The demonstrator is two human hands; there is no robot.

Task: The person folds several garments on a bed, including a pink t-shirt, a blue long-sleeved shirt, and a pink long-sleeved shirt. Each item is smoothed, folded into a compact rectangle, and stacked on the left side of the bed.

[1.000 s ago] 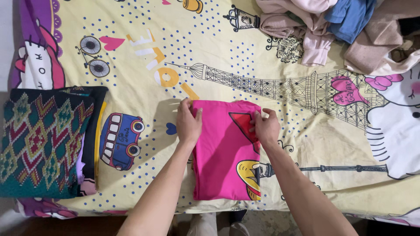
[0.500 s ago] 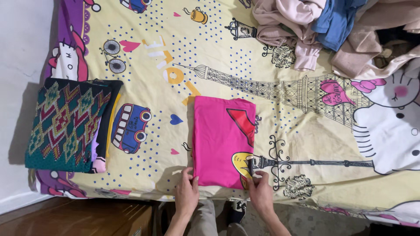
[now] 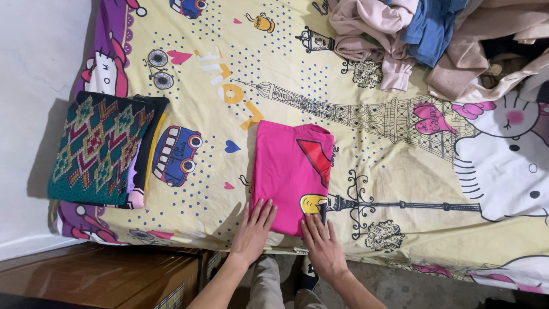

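So the pink shirt was lying folded into a tall rectangle in the middle of the bed, on the yellow cartoon bedsheet, with a red and yellow print showing along its right edge. Its bottom end sat close to the near edge of the bed.

Both hands were down at that near end. The left hand lay flat, palm down, at the shirt's lower left corner, fingers spread and straight, the tips resting on the pink fabric, so not gripping anything. The right hand was the same deal at the lower right corner: flat, fingers stretched out and pointing up the bed, tips on the shirt right by the yellow part of the print. Neither hand had any fabric pinched, as far as I could see.

Off to the left, well apart from the shirt, there was a stack of folded clothes with a dark green patterned piece on top and purple and yellow edges peeking out under it. Up in the far right corner sat a loose pile of clothes, beige and pinkish stuff with something blue in it. A white wall ran along the left side of the bed.
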